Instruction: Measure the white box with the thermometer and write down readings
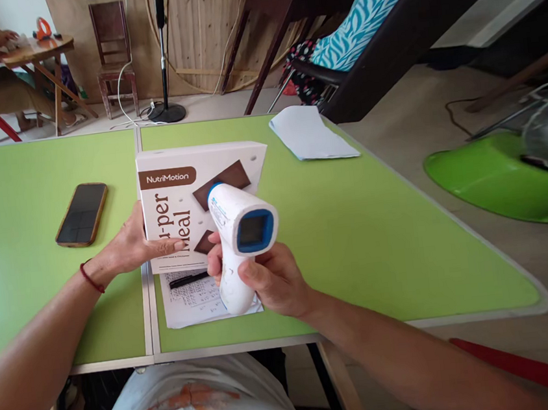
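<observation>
Right hand (272, 277) wrapping the handle of a white and blue thermometer gun (238, 235), fingers curled tight, forefinger seeming to lie at the front of the grip; trigger itself hidden. Gun's blue screen facing back toward the camera, nose aiming at 12 o'clock, straight at the box face. Nose overlapping the print; touching or just short, impossible to tell.

Left hand (134, 246) steadying a white and brown box (190, 201) from 9 o'clock, fingers flat and close together across the lower front, thumb hidden behind the edge. Red band sitting on that wrist. Box standing upright on the table, roughly centre.

Lying under and just at 6 o'clock of the box: a sheet of paper (196, 301) carrying handwritten rows, with a black pen (188, 280) resting across its top edge.

Judging progress: gun already raised and levelled, box already held steady, so the aiming looks done; reading on the screen too dim to make out, pen lying untouched, so any noting down appears left.

Further out: phone (82, 214) lying dark at 9 o'clock, well apart from the box. Folded white paper (310, 133) at 1 o'clock near the far edge. Green table (378, 220) showing a seam running under the box. Another person sitting at a small table at 10 o'clock, far across the room.
</observation>
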`<state>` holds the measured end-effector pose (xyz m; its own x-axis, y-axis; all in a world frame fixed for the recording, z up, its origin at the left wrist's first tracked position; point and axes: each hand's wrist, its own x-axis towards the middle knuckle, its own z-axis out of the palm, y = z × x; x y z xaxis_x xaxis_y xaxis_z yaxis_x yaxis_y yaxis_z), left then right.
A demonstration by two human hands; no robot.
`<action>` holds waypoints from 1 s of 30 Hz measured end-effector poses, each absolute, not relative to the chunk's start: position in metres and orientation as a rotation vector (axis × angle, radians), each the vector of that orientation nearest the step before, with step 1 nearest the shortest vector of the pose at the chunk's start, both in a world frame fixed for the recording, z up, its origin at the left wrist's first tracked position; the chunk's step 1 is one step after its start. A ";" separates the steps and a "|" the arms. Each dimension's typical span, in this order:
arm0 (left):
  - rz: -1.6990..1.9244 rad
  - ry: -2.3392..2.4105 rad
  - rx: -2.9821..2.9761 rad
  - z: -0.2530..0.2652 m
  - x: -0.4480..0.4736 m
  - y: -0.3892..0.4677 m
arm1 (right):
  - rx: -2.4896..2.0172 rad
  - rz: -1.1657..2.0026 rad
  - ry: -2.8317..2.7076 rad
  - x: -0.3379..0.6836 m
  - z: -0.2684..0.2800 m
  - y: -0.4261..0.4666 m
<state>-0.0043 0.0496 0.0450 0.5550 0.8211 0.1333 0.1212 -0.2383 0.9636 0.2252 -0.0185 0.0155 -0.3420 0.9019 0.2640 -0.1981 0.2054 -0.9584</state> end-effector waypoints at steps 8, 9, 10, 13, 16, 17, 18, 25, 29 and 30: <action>0.827 0.960 1.644 0.047 -0.012 0.051 | -0.747 1.279 -1.477 0.230 0.019 -0.014; 0.860 0.961 1.623 0.048 -0.012 0.050 | -0.748 1.230 -1.474 0.233 0.021 -0.012; 0.894 0.960 1.605 0.049 -0.013 0.050 | -0.758 1.169 -1.474 0.238 0.023 -0.010; 1.024 0.985 1.558 0.050 -0.018 0.054 | -0.893 0.897 -1.516 0.255 0.028 0.002; 1.150 0.998 1.529 0.046 -0.025 0.064 | -1.179 0.617 -1.622 0.274 0.023 0.020; 1.178 0.989 1.522 0.044 -0.026 0.067 | -1.287 0.551 -1.663 0.279 0.019 0.026; 1.198 0.980 1.517 0.041 -0.028 0.070 | -1.386 0.495 -1.716 0.283 0.015 0.032; 1.205 1.018 1.591 0.021 -0.038 0.083 | -1.814 0.416 -1.993 0.280 -0.005 0.045; 1.189 1.015 1.598 0.013 -0.042 0.086 | -1.846 0.360 -2.073 0.273 -0.007 0.041; 1.189 1.007 1.585 0.012 -0.042 0.086 | -1.835 0.341 -2.084 0.273 -0.008 0.041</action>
